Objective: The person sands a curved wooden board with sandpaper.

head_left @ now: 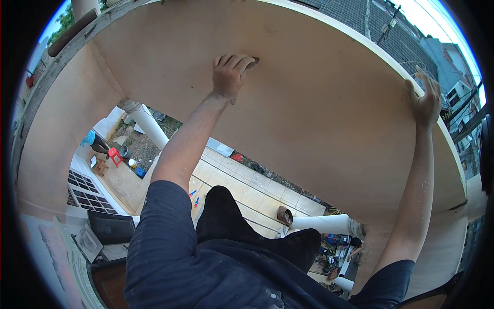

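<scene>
Both my hands are up on the curved tan wall (309, 113) that arches ahead of me. My left hand (231, 74) presses a small dark tool or pad (254, 62) against the plaster, fingers curled over it so I cannot tell just what it is. My right hand (426, 100) grips the wall's pale outer edge (411, 72), fingers spread and hooked over the rim — nothing else in it.

Far below, past my dark shirt (221, 268), lies a tiled floor (257, 190) between two white columns (149, 123). Near the left column stand a red stool (115, 156) and a blue container (140, 171) with a small pale pot (133, 163) beside it — what they hold is too small to make out. A brown bucket (284, 215) sits by the lower column (329, 224), its inside looking dark, and clutter of tools (337, 252) lies beyond it.
</scene>
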Demonstrator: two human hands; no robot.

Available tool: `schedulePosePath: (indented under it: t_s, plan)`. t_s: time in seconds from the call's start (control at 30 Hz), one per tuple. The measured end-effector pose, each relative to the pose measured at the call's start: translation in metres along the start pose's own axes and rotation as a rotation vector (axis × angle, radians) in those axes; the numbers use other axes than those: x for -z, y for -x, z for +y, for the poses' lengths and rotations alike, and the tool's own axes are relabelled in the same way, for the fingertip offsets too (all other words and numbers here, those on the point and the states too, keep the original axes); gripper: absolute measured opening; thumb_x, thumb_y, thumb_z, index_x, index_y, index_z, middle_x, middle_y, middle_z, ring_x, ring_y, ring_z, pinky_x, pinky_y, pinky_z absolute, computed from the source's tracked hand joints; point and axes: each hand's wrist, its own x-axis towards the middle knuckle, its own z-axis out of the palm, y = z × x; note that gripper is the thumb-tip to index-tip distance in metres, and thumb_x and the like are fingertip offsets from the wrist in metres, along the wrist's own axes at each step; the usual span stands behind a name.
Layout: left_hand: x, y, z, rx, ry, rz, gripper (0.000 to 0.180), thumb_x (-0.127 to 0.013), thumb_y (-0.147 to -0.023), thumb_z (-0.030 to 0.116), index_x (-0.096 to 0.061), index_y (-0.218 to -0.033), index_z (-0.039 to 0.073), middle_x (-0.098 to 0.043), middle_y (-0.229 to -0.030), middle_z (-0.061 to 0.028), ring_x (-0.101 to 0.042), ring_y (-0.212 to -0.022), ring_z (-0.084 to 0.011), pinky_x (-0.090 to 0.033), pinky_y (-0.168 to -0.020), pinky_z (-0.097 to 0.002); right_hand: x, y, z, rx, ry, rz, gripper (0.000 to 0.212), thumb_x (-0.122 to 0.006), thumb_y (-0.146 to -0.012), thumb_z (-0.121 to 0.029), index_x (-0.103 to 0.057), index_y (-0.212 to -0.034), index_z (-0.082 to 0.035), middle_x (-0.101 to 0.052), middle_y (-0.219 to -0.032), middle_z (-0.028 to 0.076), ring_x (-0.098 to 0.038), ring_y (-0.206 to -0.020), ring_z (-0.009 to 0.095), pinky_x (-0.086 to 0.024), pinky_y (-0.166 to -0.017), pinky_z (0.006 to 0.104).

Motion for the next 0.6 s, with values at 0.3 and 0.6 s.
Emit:
schedulePosePath:
  t_s: [0.3, 0.6]
  plan:
    - [0.026, 0.121, -0.037, -0.234, -0.008, -0.575, 0.022, -0.071, -0.087, 0.013, -0.070, -0.107, 0.023, -0.072, -0.109, 0.0076, -0.067, -0.101, -0.0159, -0.042, -0.091, -0.0394, -0.004, 0.001, -0.012, -0.014, -0.019, 0.013, 0.061, -0.075, -0.089, -0.064, -0.072, -0.132, -0.020, -0.077, -0.114, 0.001, -0.067, -0.119, 0.023, -0.057, -0.098, 0.0440]
    - [0.047, -0.172, -0.030, -0.115, -0.087, 0.091, 0.008, -0.073, -0.097, 0.017, -0.074, -0.104, 0.015, -0.074, -0.098, 0.0000, -0.068, -0.093, -0.0223, -0.043, -0.084, -0.0421, -0.003, -0.003, -0.006, -0.022, 0.004, 0.035, 0.056, -0.075, -0.091, -0.061, -0.075, -0.128, -0.020, -0.078, -0.113, 0.000, -0.068, -0.117, 0.022, -0.058, -0.096, 0.0428]
